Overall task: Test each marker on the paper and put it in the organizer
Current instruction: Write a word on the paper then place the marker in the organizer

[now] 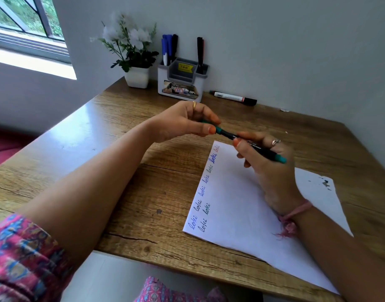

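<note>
Above the wooden desk, green marker in right hand's grip, its cap half-hidden in left hand's pinch

Table, potted flowers, window

A white square pot of white artificial flowers stands at the far edge of the brown wood-grain table; a grey-framed window lies left of the pot.
</note>
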Demonstrator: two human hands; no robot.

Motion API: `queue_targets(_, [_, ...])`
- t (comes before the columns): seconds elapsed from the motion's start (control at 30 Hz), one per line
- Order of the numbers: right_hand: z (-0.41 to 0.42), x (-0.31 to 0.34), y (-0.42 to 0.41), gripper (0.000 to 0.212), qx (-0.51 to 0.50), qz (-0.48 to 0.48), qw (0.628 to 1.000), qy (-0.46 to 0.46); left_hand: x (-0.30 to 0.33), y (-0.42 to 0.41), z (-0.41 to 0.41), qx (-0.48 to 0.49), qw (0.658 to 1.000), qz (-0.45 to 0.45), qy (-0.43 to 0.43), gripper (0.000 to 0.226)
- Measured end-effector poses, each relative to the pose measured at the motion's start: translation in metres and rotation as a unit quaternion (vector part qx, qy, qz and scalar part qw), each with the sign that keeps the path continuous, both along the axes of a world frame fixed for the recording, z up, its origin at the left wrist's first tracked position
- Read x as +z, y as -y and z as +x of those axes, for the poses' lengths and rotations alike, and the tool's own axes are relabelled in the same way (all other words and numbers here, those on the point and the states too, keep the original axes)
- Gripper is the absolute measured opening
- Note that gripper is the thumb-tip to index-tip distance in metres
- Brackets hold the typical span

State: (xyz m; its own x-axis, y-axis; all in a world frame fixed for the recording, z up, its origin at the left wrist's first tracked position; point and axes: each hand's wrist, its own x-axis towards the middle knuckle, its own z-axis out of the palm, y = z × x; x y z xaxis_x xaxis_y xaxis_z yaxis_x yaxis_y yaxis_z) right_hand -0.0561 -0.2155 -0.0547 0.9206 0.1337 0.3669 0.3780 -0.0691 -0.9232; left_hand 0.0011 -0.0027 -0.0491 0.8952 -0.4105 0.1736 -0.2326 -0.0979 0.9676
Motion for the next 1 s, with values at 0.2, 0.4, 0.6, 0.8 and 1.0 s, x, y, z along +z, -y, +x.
queue_targets(0.2, [-0.002,-0.002,-0.001,0.033,0.062,-0.039,0.997,0.032,0.004,0.003,-0.002,-0.027,0.998,-0.048,-0.02,0.025])
queue_targets(0.4, [-0.004,-0.006,0.001,0.02,0.078,-0.056,0.995,0.036,0.007,0.004,-0.002,-0.021,0.999,-0.022,-0.01,0.025])
queue_targets(0.6, [-0.004,-0.007,0.002,0.019,0.101,-0.022,0.994,0.032,0.011,0.006,-0.005,-0.036,0.999,-0.025,0.009,0.024])
queue_targets(0.8, [-0.003,-0.003,-0.001,0.018,0.144,-0.039,0.988,0.04,0.007,0.01,-0.005,-0.034,0.98,-0.195,-0.035,0.022])
queue_targets(1.0, [0.013,-0.006,0.009,0.045,0.012,-0.334,0.929,0.156,0.015,-0.011,0.003,0.047,0.925,-0.378,-0.02,0.026])
